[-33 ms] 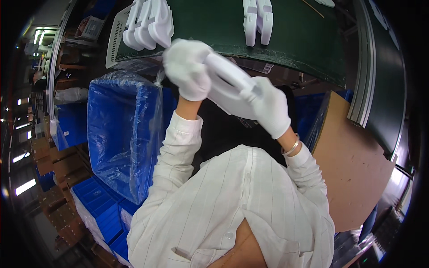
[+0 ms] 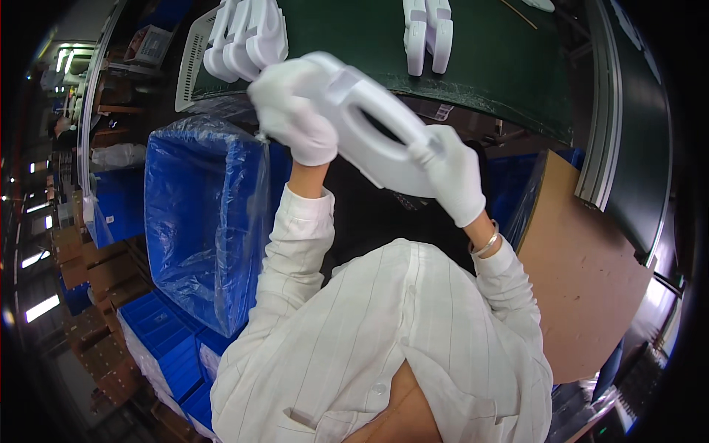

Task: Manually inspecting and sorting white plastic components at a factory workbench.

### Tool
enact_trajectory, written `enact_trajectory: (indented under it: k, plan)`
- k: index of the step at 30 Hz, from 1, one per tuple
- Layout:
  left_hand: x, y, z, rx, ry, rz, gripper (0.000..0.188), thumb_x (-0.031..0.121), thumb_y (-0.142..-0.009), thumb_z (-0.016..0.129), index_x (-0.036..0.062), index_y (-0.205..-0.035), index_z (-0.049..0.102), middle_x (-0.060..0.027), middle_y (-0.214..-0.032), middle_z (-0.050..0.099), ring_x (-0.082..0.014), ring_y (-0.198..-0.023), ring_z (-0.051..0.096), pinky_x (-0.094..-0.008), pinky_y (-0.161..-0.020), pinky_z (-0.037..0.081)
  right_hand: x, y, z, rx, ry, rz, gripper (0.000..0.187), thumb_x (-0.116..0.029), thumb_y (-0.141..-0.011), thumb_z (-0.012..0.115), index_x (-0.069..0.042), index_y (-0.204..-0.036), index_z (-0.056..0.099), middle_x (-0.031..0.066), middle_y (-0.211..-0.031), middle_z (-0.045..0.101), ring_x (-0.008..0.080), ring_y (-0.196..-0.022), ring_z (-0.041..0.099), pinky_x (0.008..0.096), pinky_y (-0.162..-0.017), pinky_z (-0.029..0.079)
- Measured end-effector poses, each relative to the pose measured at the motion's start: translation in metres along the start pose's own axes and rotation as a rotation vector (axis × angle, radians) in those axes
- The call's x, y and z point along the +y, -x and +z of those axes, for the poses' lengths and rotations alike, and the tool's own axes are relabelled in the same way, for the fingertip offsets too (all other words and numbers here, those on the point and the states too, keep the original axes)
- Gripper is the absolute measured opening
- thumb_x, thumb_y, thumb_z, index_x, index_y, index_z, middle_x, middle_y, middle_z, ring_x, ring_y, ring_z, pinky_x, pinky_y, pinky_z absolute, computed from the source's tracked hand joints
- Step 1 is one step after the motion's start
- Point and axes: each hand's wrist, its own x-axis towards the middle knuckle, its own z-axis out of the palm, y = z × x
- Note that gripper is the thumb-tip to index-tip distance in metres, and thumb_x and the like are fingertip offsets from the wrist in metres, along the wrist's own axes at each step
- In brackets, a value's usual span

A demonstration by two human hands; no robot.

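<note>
Both ends of the white plastic piece point(image 2: 365, 151) are held, I see: the left hand point(image 2: 294, 111) curled around the upper, the right hand point(image 2: 456, 177) gripping the lower, tilted beside the green table point(image 2: 347, 33).

"What's on the left of the frame?"

"A blue bin point(image 2: 240, 199) lined with clear plastic point(image 2: 198, 127); cardboard boxes point(image 2: 100, 358) lower left."

"And the right?"

"A brown board point(image 2: 580, 280), a metal rail point(image 2: 610, 111) higher up. Top right, a thin stick point(image 2: 519, 14) on the green worktop point(image 2: 340, 33)."
</note>
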Motion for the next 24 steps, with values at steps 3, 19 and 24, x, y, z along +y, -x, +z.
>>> enact_trajectory:
  k: [3,19,24]
  plan:
    - [-0.001,0.017,-0.001,0.187,0.302,-0.680,0.056,0.054,-0.104,0.040,0.0020,-0.112,0.058,-0.0091,-0.104,0.062,-0.0217,-0.098,0.060,-0.0389,-0.088,0.050,0.013,0.000,-0.008,0.140,-0.183,0.042,0.040,-0.037,-0.095,0.065,0.000,-0.109,0.063,0.0133,-0.082,0.069,0.0180,-0.075,0.068,0.0315,-0.070,0.053]
    - [0.091,0.055,0.018,-0.372,0.464,-0.815,0.056,0.053,-0.103,0.045,-0.0019,-0.104,0.055,-0.0077,-0.079,0.055,-0.0144,-0.073,0.051,-0.0322,-0.068,0.044,0.035,0.001,0.005,0.360,-0.299,-0.118,0.040,-0.037,-0.108,0.038,0.000,-0.108,0.056,0.0066,-0.071,0.060,0.0140,-0.062,0.056,0.0290,-0.058,0.046]
    - [0.072,0.027,0.022,-0.266,0.518,-0.770,0.059,0.054,-0.102,0.047,-0.0034,-0.115,0.053,-0.0094,-0.098,0.060,-0.0159,-0.090,0.055,-0.0328,-0.083,0.045,0.039,0.005,-0.002,0.269,-0.281,-0.149,0.042,-0.040,-0.107,0.040,-0.001,-0.109,0.055,0.0086,-0.071,0.062,0.0165,-0.061,0.062,0.0299,-0.058,0.048]
